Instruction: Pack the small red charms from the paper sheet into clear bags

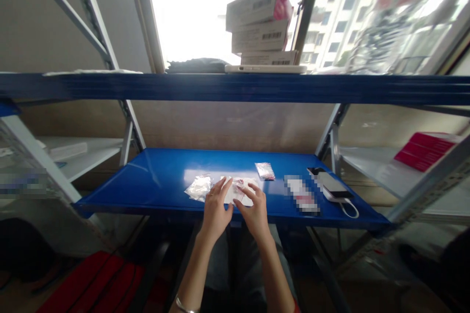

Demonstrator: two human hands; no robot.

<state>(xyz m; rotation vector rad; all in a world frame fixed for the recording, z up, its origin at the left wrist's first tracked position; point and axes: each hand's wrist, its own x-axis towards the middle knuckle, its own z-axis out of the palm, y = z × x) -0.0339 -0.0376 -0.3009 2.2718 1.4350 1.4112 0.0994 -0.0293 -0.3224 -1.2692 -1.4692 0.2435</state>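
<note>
Both left grip [216, 209] and right grip [256, 209], half open, touch white packet [230, 195].

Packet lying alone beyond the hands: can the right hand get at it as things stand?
Likely yes: the packet lies uncovered just past the right hand, though that hand is over the white sheet.
</note>
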